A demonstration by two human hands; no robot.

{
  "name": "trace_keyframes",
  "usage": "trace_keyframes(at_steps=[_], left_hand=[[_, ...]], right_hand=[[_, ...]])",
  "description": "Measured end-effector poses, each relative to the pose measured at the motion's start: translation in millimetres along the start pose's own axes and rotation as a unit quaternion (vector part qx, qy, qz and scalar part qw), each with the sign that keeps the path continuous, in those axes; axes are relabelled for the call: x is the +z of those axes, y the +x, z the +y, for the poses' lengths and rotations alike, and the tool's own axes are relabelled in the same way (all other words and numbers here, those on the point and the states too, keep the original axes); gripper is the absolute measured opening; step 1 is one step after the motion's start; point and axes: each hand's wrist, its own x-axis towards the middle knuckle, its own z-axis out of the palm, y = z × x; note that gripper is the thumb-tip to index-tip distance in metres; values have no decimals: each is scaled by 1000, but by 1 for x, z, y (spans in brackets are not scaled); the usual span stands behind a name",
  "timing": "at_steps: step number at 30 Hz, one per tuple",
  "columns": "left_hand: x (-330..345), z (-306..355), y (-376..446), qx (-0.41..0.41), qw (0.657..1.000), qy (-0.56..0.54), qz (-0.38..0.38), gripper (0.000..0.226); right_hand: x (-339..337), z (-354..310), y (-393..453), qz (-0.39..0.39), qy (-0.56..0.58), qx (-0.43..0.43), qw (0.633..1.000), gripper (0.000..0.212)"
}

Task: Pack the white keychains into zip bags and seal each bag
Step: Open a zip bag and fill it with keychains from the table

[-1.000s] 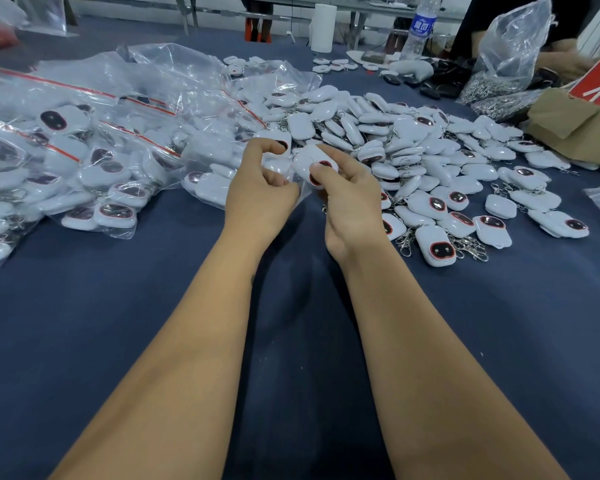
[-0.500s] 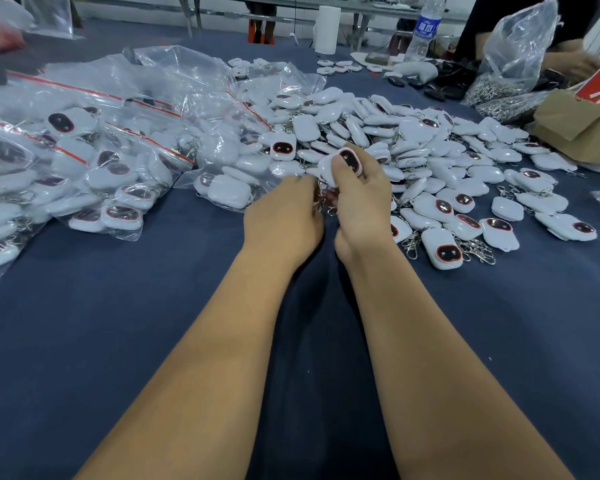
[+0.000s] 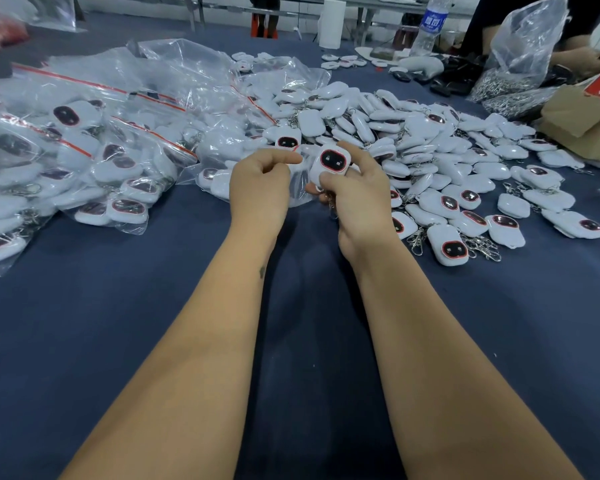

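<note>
Filled zip bags (image 3: 84, 147) are heaped at the worktop's (image 3: 118, 323) left. The left hand (image 3: 260, 181) pinches a clear bag (image 3: 298, 178) with curled fingers; the right hand (image 3: 357, 188) grips one white keychain (image 3: 331, 162). The loose pile (image 3: 447, 157) on the right suggests much packing remains

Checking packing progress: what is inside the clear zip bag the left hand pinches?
Nothing visible inside the clear zip bag; the left hand covers part. The white keychain remains outside.

A white keychain (image 3: 330, 163), dark red-rimmed face up, is half inside a clear zip bag (image 3: 298, 183).
</note>
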Motion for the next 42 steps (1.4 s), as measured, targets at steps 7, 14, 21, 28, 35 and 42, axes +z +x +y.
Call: trace_keyframes(at_steps=[7,14,21,28,35,42], left_hand=[[4,-4,0,-34,999,-2,10,34],[8,4,-6,-65,992,-104,-36,24],[4,4,-8,-37,993,-82,-70,23],[5,10,-13,-56,992,-91,-74,21],[4,8,-11,-55,994,-60,-77,20],[5,4,-6,-32,997,9,-72,17]], right_hand=[[0,1,-2,3,-45,-19,999,28],[3,1,-2,-52,-46,-15,998,25],[3,5,0,-57,-56,5,997,18],[5,7,0,-63,-61,10,996,18],[6,5,-1,-58,-67,13,996,17],[7,4,-2,-51,-56,24,997,21]])
